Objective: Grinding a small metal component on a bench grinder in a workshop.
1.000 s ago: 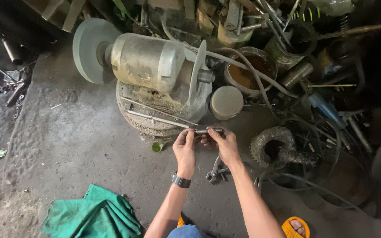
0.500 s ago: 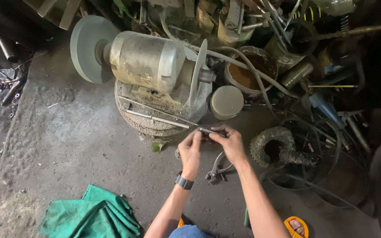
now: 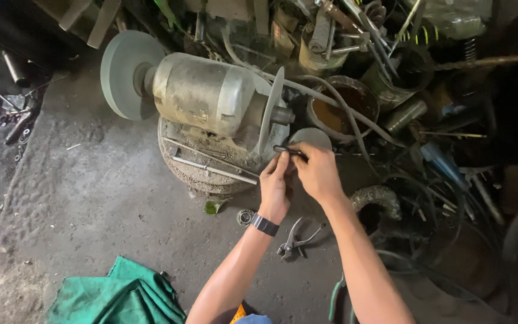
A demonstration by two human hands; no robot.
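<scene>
With both hands raised since a second ago, left hand [image 3: 275, 187] and right hand [image 3: 317, 173] pinch a thin metal rod [image 3: 289, 150] against the grinder's thin disc [image 3: 271, 120].

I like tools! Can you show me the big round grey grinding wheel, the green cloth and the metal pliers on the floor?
big round grey grinding wheel [image 3: 121, 75], head view, flat face.
green cloth [image 3: 118, 297], head view, middle fold.
metal pliers [image 3: 295, 239], head view, handles.
</scene>
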